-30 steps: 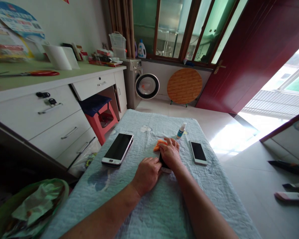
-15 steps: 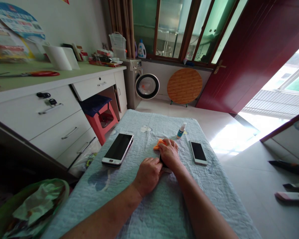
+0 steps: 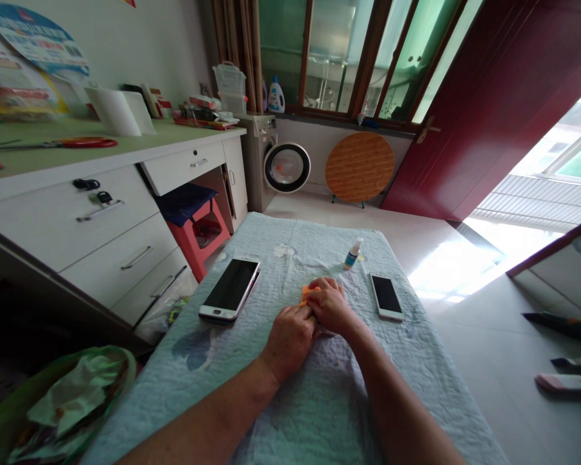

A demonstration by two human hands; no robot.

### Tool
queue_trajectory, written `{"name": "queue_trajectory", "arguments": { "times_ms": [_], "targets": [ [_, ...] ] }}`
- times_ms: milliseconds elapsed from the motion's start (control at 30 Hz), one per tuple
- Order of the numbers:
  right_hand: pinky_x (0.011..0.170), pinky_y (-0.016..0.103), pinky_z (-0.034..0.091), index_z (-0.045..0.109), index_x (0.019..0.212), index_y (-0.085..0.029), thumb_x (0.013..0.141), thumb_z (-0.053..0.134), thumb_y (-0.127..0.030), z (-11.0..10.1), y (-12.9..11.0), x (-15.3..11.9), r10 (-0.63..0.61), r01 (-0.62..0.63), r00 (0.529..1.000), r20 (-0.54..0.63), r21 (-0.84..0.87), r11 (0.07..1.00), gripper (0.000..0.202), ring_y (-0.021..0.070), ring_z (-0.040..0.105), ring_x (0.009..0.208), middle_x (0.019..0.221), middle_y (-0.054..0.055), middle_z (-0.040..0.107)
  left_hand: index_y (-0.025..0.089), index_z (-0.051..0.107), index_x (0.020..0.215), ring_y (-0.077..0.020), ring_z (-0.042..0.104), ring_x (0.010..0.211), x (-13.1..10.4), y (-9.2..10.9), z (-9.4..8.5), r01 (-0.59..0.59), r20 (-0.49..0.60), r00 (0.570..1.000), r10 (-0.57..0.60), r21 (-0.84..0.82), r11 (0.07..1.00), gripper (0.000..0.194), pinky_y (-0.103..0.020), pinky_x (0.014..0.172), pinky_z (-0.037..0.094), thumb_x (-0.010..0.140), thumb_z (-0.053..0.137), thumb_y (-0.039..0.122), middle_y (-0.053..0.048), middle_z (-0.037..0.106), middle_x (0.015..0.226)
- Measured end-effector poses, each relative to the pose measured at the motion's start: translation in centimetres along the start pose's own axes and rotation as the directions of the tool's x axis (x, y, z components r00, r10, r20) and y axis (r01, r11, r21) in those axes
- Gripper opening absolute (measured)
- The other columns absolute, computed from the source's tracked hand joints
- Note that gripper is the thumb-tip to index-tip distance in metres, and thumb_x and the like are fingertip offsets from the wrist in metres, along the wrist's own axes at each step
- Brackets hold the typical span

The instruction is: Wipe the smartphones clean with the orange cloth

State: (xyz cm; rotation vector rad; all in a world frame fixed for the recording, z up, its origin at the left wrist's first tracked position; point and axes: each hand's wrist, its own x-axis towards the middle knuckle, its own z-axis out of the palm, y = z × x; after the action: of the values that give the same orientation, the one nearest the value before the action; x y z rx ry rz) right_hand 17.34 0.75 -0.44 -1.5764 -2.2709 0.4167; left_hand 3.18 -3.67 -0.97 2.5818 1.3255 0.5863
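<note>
My right hand is closed over an orange cloth, whose left part sticks out beside the fingers. My left hand is closed just to its left, the two touching. Under them is a phone, now almost wholly covered; the earlier frame shows its dark face and pale lower edge. A white phone lies face up to the right. Another white phone rests on a second device at the left. Beyond my right hand stands a small spray bottle with a white top.
A pale blue quilted cloth covers the table. A bin with crumpled paper stands at the lower left. White drawers and a red stool line the left. A washing machine with its door open stands at the back.
My right hand has slid slightly down towards me with the orange cloth, and now covers the phone's dark face. My left hand has shifted only a little right.
</note>
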Motion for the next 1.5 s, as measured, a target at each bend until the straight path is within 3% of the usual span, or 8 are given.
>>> {"name": "queue_trajectory", "arguments": {
  "times_ms": [133,300,600,1067,1300,1500],
  "targets": [
    [0.092,0.034,0.029,0.075,0.081,-0.025,0.085,0.056,-0.019,-0.5,0.0,-0.2,-0.022,0.019,0.997,0.072,0.035,0.999,0.020,0.0199,0.044,0.107,0.110,0.001,0.062,0.018,0.068,0.098,-0.0256,0.061,0.093,0.0,0.1,0.1,-0.002,-0.004,1.000,0.002,0.004,1.000,0.016,-0.039,0.083,0.047,0.092,0.058,0.030,-0.008,0.067,0.098],
    [0.096,0.035,0.028,0.076,0.083,-0.025,0.086,0.056,-0.022,-0.3,0.6,-0.1,-0.053,0.053,0.998,0.016,-0.005,0.999,0.020,0.0203,0.043,0.108,0.112,0.002,0.061,0.018,0.067,0.099,-0.0262,0.061,0.094,0.1,0.2,0.1,-0.006,-0.011,1.000,0.006,0.004,1.000,0.017,-0.040,0.083,0.047,0.094,0.056,0.029,-0.008,0.067,0.099],
    [0.103,0.041,0.026,0.076,0.095,-0.031,0.090,0.055,-0.026,0.2,1.0,0.3,0.036,-0.053,0.990,-0.137,-0.119,0.991,0.022,0.0262,0.037,0.119,0.124,0.004,0.055,0.018,0.066,0.087,-0.0243,0.059,0.083,-0.1,0.1,0.4,-0.014,-0.025,1.000,0.015,0.072,0.997,0.019,-0.039,0.077,0.045,0.094,0.055,0.031,-0.005,0.065,0.088],
    [0.095,0.042,0.028,0.066,0.113,-0.030,0.095,0.048,-0.036,0.9,1.2,1.0,0.169,-0.208,0.969,-0.180,-0.226,0.952,0.026,0.0287,0.041,0.111,0.125,0.008,0.053,0.019,0.064,0.078,-0.0233,0.058,0.082,0.1,0.3,0.2,0.005,0.003,1.000,-0.005,0.100,0.995,0.017,-0.038,0.078,0.044,0.092,0.058,0.028,-0.004,0.064,0.084],
    [0.085,0.037,0.031,0.067,0.104,-0.027,0.094,0.049,-0.034,0.6,1.5,0.6,0.202,-0.259,0.952,-0.230,-0.255,0.932,0.022,0.0270,0.043,0.103,0.114,0.008,0.056,0.019,0.065,0.081,-0.0238,0.058,0.083,0.1,0.4,0.1,0.008,0.025,1.000,-0.010,0.084,0.996,0.015,-0.038,0.078,0.044,0.091,0.058,0.027,-0.004,0.064,0.085],
    [0.082,0.035,0.030,0.069,0.091,-0.025,0.095,0.048,-0.035,0.1,0.8,0.3,0.161,-0.202,0.973,-0.166,-0.272,0.941,0.024,0.0250,0.043,0.098,0.102,0.008,0.057,0.017,0.065,0.081,-0.0243,0.058,0.082,0.1,0.4,0.2,-0.003,0.010,1.000,0.002,0.092,0.996,0.018,-0.039,0.078,0.044,0.092,0.058,0.030,-0.005,0.064,0.085]
  ]
}}
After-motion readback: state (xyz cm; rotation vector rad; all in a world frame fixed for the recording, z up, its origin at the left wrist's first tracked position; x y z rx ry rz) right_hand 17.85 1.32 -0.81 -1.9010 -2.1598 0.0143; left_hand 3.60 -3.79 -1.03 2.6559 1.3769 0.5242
